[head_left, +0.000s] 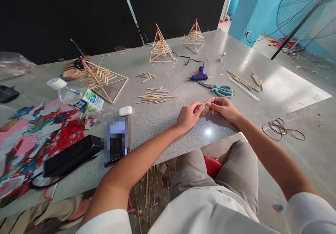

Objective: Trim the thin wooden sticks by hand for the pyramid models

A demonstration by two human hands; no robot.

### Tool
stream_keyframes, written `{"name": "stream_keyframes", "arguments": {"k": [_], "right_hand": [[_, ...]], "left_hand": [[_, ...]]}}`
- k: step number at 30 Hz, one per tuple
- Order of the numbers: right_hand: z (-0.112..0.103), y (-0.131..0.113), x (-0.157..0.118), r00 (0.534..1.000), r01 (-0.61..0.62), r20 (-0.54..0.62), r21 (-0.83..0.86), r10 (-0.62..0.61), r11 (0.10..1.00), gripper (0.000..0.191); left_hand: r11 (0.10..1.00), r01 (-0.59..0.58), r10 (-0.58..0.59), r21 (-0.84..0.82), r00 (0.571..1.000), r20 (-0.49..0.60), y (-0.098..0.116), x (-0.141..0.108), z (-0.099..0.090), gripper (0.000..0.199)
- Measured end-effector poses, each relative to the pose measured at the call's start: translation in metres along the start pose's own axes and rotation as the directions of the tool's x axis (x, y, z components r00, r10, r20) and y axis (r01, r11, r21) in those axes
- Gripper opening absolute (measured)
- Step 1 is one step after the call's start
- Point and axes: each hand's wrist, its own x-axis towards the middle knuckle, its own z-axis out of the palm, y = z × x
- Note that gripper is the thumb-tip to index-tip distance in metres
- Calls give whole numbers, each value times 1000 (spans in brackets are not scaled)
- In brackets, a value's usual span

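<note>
Near the table's front edge, my left hand [189, 116] and my right hand [222, 108] meet, pinching a short thin wooden stick [209, 101] between their fingertips. Just beyond my right hand lie scissors with light blue handles [222, 90]. A blue glue gun [198, 74] rests on its side behind them, its black cord running back. To the left of my hands is a loose pile of wooden sticks [157, 96], with a smaller pile of short sticks [146, 75] farther back. More sticks [243, 81] lie to the right, beside clear glue sticks [244, 88].
Stick pyramids stand at the back [160, 48] and left [105, 80] of the grey table [168, 132]. At left are a bottle [76, 95], white case [125, 111], phone [117, 139], black case [72, 155] and red yarn [68, 132]. Another person's leg shows at lower left.
</note>
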Motion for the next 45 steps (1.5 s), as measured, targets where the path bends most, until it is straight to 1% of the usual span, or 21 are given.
{"name": "stream_keyframes", "arguments": {"k": [3, 6, 9, 11, 13, 17, 19, 22, 25, 28, 31, 34, 36, 38, 40, 42, 45], "right_hand": [[0, 1, -1, 1000, 3, -1, 5, -3, 1000, 49], [0, 1, -2, 1000, 6, -3, -22, -7, 1000, 50], [1, 0, -4, 1000, 14, -1, -32, -14, 999, 51], [1, 0, -4, 1000, 24, -2, -23, -24, 999, 51], [2, 1, -3, 999, 31, -7, -20, -31, 999, 49], [7, 6, 0, 996, 64, -65, -47, -67, 997, 51], [9, 9, 0, 992, 81, -95, -59, -87, 995, 52], [10, 9, 0, 992, 81, -90, -71, -87, 994, 50], [9, 10, 0, 990, 93, -95, -87, -101, 992, 50], [9, 12, 0, 984, 125, -110, -137, -141, 983, 49], [12, 14, -2, 966, 189, -121, -260, -226, 947, 43], [17, 16, -6, 951, 245, -85, -378, -297, 893, 37], [20, 16, -9, 948, 258, -73, -388, -308, 885, 35], [20, 17, -9, 945, 259, -93, -372, -314, 891, 35], [19, 18, -7, 941, 260, -112, -370, -320, 892, 38], [17, 16, -5, 937, 260, -117, -395, -329, 881, 45], [18, 13, -11, 922, 271, -132, -449, -363, 851, 56]], "left_hand": [[1000, -23, 23, 18, 1000, 13, 0, -1, 0, 32], [994, -72, 71, 82, 997, 15, 0, -1, -1, 31], [989, -100, 98, 110, 995, 29, 1, -1, -2, 34], [990, -89, 84, 113, 995, 45, 4, -2, -3, 38], [983, -69, 62, 171, 997, 44, 6, -2, -3, 41], [939, -24, 29, 342, 1000, -12, 12, -7, -2, 39], [929, -2, 14, 370, 999, -30, 14, -8, -2, 40], [917, 16, 0, 398, 999, -40, 15, -10, -1, 41], [917, 27, -12, 398, 999, -40, 15, -10, -1, 38], [932, 40, -28, 361, 999, -40, 15, -9, 0, 35], [952, 63, -54, 301, 998, -38, 13, -7, 0, 34], [968, 114, -104, 224, 993, -56, 7, -2, -1, 36], [973, 153, -141, 176, 987, -78, 3, 1, -2, 38], [972, 180, -167, 151, 981, -96, -1, 3, -4, 38], [968, 197, -180, 155, 977, -116, -2, 4, -5, 37], [963, 201, -179, 181, 975, -129, -1, 4, -6, 38], [953, 183, -160, 241, 981, -109, 3, 2, -6, 44]]}}
